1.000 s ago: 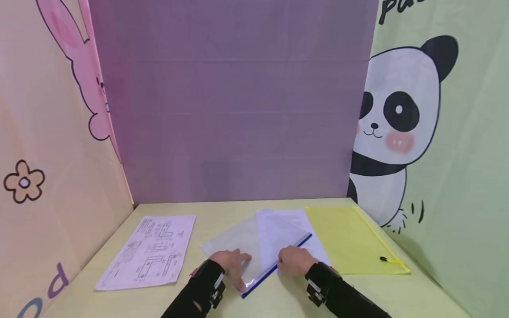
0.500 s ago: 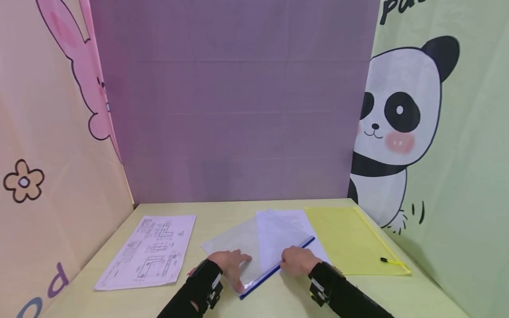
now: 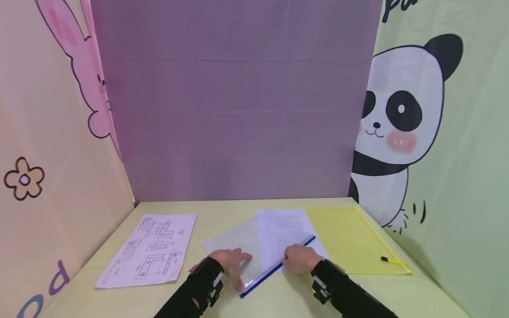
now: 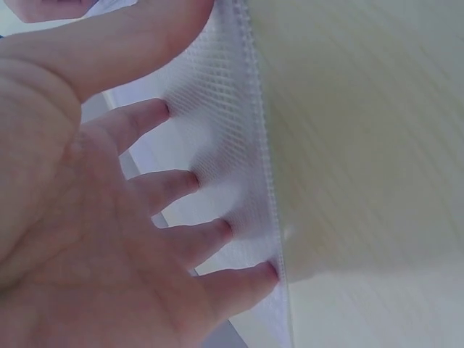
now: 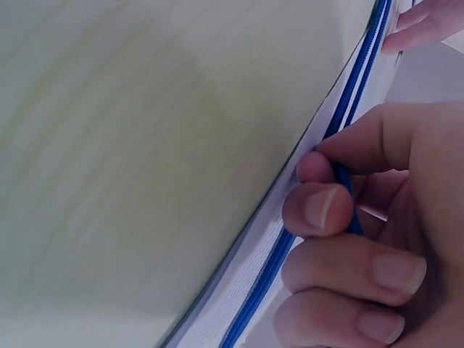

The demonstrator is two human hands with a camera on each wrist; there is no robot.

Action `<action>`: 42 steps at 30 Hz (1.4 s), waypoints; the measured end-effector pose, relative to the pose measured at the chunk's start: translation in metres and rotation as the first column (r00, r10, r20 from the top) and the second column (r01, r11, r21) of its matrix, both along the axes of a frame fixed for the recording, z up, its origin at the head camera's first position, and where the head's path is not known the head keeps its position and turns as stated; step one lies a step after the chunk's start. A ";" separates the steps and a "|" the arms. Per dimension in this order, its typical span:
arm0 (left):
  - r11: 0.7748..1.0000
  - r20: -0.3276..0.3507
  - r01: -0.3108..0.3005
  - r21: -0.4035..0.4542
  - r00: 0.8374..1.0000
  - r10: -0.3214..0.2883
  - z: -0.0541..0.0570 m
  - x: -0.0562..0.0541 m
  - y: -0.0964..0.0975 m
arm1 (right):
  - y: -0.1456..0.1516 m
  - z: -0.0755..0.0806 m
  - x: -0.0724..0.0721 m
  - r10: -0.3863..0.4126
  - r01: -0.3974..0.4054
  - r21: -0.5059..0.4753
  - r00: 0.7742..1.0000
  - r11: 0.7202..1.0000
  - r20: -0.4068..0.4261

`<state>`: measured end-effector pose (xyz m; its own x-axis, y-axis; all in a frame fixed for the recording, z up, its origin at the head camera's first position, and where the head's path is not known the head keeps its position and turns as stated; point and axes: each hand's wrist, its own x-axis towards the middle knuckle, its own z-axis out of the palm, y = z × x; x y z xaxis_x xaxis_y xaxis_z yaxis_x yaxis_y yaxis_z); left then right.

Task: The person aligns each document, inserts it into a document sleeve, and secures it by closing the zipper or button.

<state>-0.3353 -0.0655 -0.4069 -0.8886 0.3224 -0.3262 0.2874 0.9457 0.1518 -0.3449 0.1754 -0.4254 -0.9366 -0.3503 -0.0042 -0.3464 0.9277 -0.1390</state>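
A clear mesh zipper pouch [image 3: 248, 238] with a blue zipper [image 3: 260, 279] along its near edge lies slanted on the table. My left hand [image 3: 230, 263] rests on its left part, fingers spread and fingertips [image 4: 217, 230] touching the mesh. Midway along the zipper, my right hand [image 3: 300, 258] pinches the blue strip between thumb and curled fingers [image 5: 319, 206]. Any zipper pull is hidden by those fingers. Two blue strands show beyond the pinch in the right wrist view. A white printed sheet [image 3: 296, 216] lies partly under the pouch.
Sheets with technical drawings [image 3: 149, 251] lie on the left of the table [image 3: 214, 210]. A yellow zipper pouch [image 3: 338, 238] with a black-tipped pull [image 3: 384, 259] is at the right. A purple panel [image 3: 238, 101] stands behind the table, with printed curtains at both sides.
My right hand has moved slightly to the right along the blue zipper, and the zipper's far end has shifted a little the same way. The left hand stays almost in place.
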 end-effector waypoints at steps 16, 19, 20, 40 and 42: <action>0.998 0.001 0.041 0.045 0.999 -0.041 0.001 0.002 -0.007 | 0.014 -0.001 -0.001 -0.021 0.021 -0.014 1.000 1.000 -0.012; 0.998 0.001 0.050 0.046 0.999 -0.050 0.001 0.001 -0.008 | 0.016 -0.002 -0.003 -0.025 0.025 -0.029 1.000 0.999 -0.014; 0.998 0.003 0.049 0.047 0.999 -0.050 0.001 0.001 -0.008 | 0.017 -0.003 -0.003 -0.026 0.026 -0.032 1.000 0.999 -0.014; 0.997 -0.015 0.064 0.032 0.998 -0.063 0.001 0.003 -0.006 | 0.023 -0.003 -0.008 -0.026 0.026 -0.003 0.999 1.000 -0.044; 0.997 -0.017 0.066 0.034 0.998 -0.065 0.001 0.004 -0.006 | 0.025 -0.002 -0.009 -0.033 0.033 -0.007 0.998 0.999 -0.046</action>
